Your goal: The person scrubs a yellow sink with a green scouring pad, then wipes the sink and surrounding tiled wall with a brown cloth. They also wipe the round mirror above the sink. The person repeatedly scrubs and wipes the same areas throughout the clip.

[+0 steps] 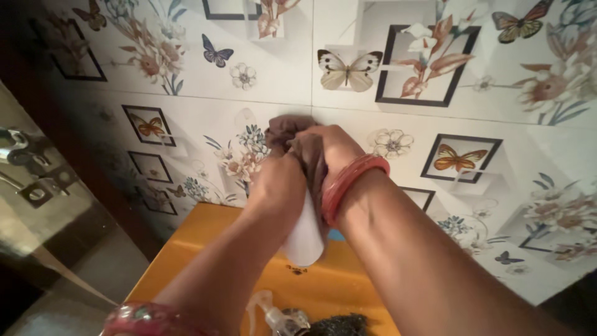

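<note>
Head view: the left hand (278, 180) grips a white bottle (305, 239) held above a yellow surface (186, 249), while the right hand (333, 149) closes around a brown cloth (287, 132) bunched over the bottle's top. A clear spray bottle (277, 317) and a dark scrubber (339, 325) lie below, before the butterfly-patterned wall tiles (435, 81).

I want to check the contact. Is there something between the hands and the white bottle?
Yes. A brown cloth lies between the right hand and the top of the white bottle. The left hand grips the bottle directly, as far as visible.
</note>
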